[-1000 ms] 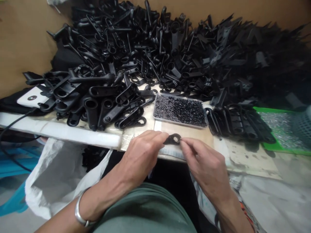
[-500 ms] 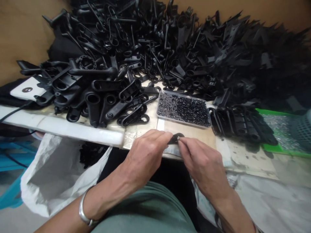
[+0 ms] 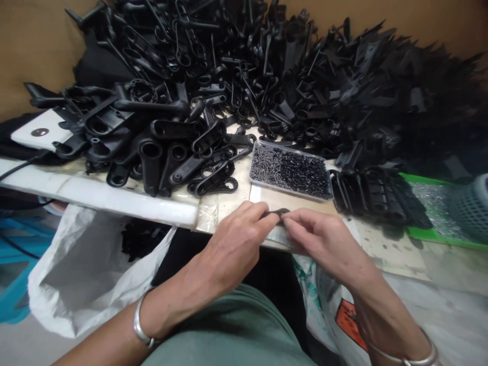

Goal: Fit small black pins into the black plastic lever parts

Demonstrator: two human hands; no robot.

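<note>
Small black part (image 3: 281, 211) is being held between the two hands, over the near edge of the table (image 3: 229, 207). Its left end is being covered by the fingers of the left hand (image 3: 238, 241), which are being kept closed on it. Its right end is being met by the thumb and index fingertips of the right hand (image 3: 328, 239), pinched together with barely a gap; whether a tiny piece is being gripped there can't be told. Only a dark sliver of the part is being shown, at the far side of the fingertips. Contact with the tabletop can't be told.

Just beyond the fingers, small black pieces (image 3: 301, 170) are being held in a clear tray (image 3: 290, 191). To the right, a row of black parts (image 3: 377, 190) is being overlapped with a green tray (image 3: 427, 234); a basket (image 3: 470, 208) is being seen at its right. To the left, black arms (image 3: 150, 162) are being heaped. The far side is being filled by a big black pile (image 3: 247, 66).
</note>
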